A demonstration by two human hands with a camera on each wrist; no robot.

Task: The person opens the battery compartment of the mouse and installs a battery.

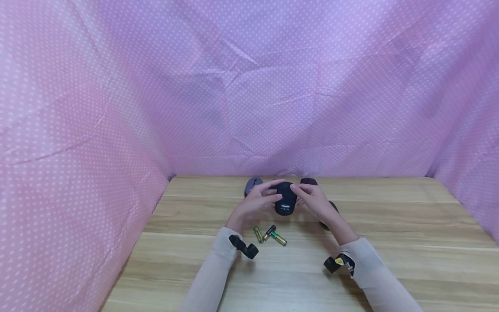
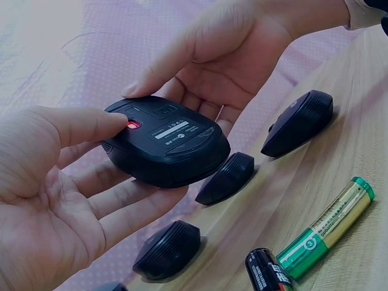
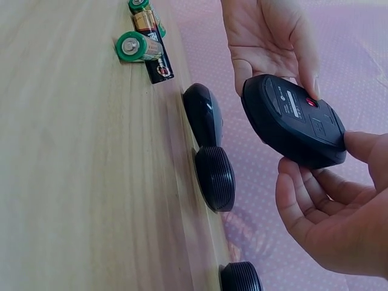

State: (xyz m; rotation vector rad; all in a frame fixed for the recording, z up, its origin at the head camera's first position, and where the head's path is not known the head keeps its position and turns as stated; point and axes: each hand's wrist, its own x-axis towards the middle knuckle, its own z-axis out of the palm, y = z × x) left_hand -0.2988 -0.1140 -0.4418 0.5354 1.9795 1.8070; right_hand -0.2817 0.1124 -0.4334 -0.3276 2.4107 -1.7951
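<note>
A black computer mouse (image 1: 286, 204) is held above the table, its underside with a printed label facing up. My left hand (image 1: 255, 200) holds it from the left; in the left wrist view that thumb (image 2: 91, 124) lies beside the red-lit opening (image 2: 133, 124) and the fingers are beneath. From the other side my right hand (image 1: 315, 200) grips the mouse, its thumb (image 3: 362, 145) on the end edge in the right wrist view. Nearer the wrists, several loose batteries lie on the table, among them a green-and-gold one (image 1: 279, 238) and a black one (image 2: 267, 271).
A grey mouse (image 1: 252, 184) stands behind my left hand. Two dark mice stand on the right, one (image 1: 309, 181) near the table's back edge and another (image 1: 333, 208) partly hidden by my right arm. Pink dotted cloth (image 1: 273, 108) hangs behind the wooden table (image 1: 390, 225).
</note>
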